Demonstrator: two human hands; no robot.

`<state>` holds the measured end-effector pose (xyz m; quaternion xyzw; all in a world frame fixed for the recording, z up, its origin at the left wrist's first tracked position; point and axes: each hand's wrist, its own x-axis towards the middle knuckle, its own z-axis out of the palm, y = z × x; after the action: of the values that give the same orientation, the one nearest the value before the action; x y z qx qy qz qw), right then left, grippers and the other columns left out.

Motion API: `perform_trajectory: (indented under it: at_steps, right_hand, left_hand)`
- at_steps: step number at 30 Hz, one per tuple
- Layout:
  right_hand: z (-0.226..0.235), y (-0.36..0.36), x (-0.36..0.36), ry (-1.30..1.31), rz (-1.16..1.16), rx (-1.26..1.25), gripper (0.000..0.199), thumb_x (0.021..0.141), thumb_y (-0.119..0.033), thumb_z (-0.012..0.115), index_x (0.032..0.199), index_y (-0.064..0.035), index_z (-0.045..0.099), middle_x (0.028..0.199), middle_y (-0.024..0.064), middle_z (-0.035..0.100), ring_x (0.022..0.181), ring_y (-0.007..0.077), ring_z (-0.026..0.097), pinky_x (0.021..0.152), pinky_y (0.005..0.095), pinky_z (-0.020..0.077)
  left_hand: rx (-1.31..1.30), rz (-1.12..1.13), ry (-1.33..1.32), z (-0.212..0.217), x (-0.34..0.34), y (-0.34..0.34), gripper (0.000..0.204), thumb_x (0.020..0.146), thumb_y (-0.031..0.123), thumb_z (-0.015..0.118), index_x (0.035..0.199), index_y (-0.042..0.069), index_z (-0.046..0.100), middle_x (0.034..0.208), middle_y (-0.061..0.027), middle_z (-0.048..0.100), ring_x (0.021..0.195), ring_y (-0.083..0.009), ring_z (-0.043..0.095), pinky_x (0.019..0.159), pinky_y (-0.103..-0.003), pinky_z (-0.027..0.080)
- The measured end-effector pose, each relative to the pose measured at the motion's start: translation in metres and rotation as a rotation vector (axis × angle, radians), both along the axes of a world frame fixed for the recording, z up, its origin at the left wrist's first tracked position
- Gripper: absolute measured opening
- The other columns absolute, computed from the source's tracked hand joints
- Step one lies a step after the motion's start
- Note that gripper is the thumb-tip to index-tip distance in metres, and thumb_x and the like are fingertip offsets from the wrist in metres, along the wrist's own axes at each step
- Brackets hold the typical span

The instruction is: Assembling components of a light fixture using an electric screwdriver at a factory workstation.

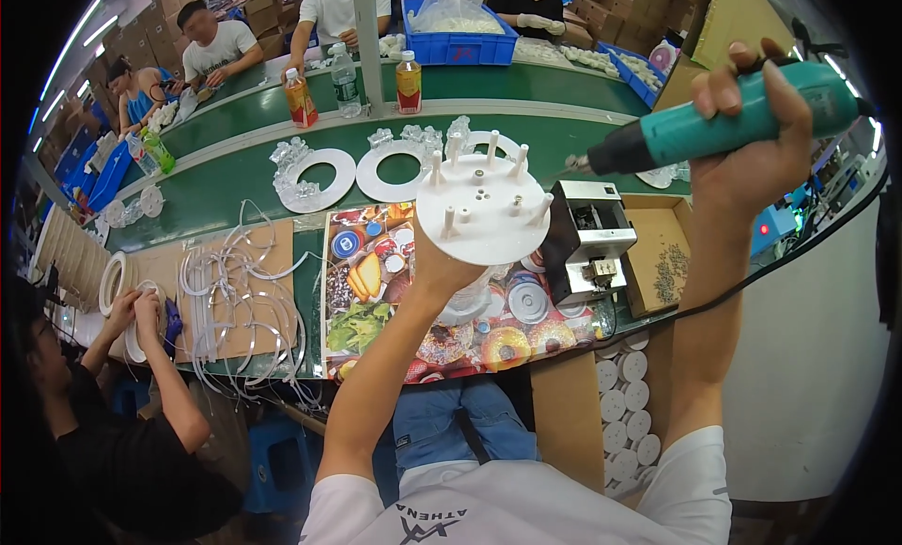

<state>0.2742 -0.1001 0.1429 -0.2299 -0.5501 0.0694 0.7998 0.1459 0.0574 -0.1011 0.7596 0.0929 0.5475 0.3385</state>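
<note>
My left hand (pixel 443 268) holds up a white round plastic disc (pixel 484 216) from below; several short white pegs stand up from its top face. My right hand (pixel 752 132) grips a teal and black electric screwdriver (pixel 714 122), raised at the upper right. Its tip (pixel 570 163) points left, just off the disc's right rim. Both hands are above the green workbench (pixel 225 183).
White flat rings (pixel 319 180) with clear plastic pieces lie on the bench. A colourful food-print mat (pixel 376 291), a small grey machine (pixel 587 235), a cardboard box of screws (pixel 662 263) and bottles (pixel 408 83) stand around. A co-worker (pixel 113 423) handles white rings at left; others sit across.
</note>
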Motion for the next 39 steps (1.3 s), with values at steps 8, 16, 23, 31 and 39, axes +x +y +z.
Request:
perform_trajectory:
  at_steps: [8, 16, 23, 31, 39]
  right_hand:
    - [0.035, 0.029, -0.049, -0.019, -0.211, -0.016, 0.028, 0.078, -0.009, 0.058, 0.101, -0.0017, 0.045, 0.071, 0.0087, 0.057, 0.049, 0.011, 0.055, 0.04, 0.0245, 0.0482]
    - [0.038, 0.042, -0.05, 0.101, -0.109, -0.21, 0.025, 0.081, -0.013, 0.057, 0.099, 0.002, 0.05, 0.07, 0.0091, 0.055, 0.051, 0.0132, 0.054, 0.045, 0.0285, 0.048]
    - [0.034, 0.041, -0.049, 0.023, -0.124, -0.22, 0.018, 0.082, -0.015, 0.057, 0.089, 0.0009, 0.053, 0.072, 0.008, 0.056, 0.051, 0.0125, 0.055, 0.045, 0.0277, 0.0487]
    - [0.036, 0.041, -0.051, 0.049, -0.109, -0.229, 0.015, 0.081, -0.014, 0.056, 0.087, -0.0007, 0.052, 0.072, 0.0075, 0.056, 0.052, 0.0113, 0.054, 0.045, 0.0264, 0.0483]
    - [0.031, 0.076, -0.006, 0.011, 1.382, -0.069, 0.011, 0.082, -0.012, 0.054, 0.087, -0.0033, 0.051, 0.072, 0.0071, 0.056, 0.05, 0.0084, 0.051, 0.044, 0.0225, 0.0457]
  left_hand:
    - [-0.066, -0.052, 0.024, 0.013, -0.006, -0.008, 0.072, 0.059, 0.023, 0.085, 0.119, 0.001, 0.052, 0.108, -0.014, 0.063, 0.097, -0.0243, 0.063, 0.083, -0.035, 0.05]
    - [0.282, 0.143, 0.099, 0.003, -0.002, 0.001, 0.074, 0.058, 0.021, 0.085, 0.121, 0.001, 0.051, 0.109, -0.014, 0.063, 0.097, -0.0244, 0.064, 0.084, -0.035, 0.05]
    - [-0.141, -0.16, -0.119, 0.027, -0.005, -0.013, 0.067, 0.059, 0.019, 0.083, 0.116, 0.001, 0.055, 0.104, -0.0128, 0.065, 0.091, -0.0232, 0.066, 0.079, -0.034, 0.052]
    - [-0.135, -0.139, -0.157, 0.029, -0.007, -0.013, 0.07, 0.058, 0.021, 0.084, 0.118, 0.002, 0.053, 0.105, -0.0123, 0.065, 0.092, -0.0232, 0.066, 0.081, -0.034, 0.052]
    - [-0.111, -0.114, -0.149, 0.024, -0.005, -0.014, 0.072, 0.058, 0.021, 0.084, 0.12, 0.002, 0.052, 0.108, -0.013, 0.063, 0.096, -0.0239, 0.064, 0.085, -0.036, 0.05]
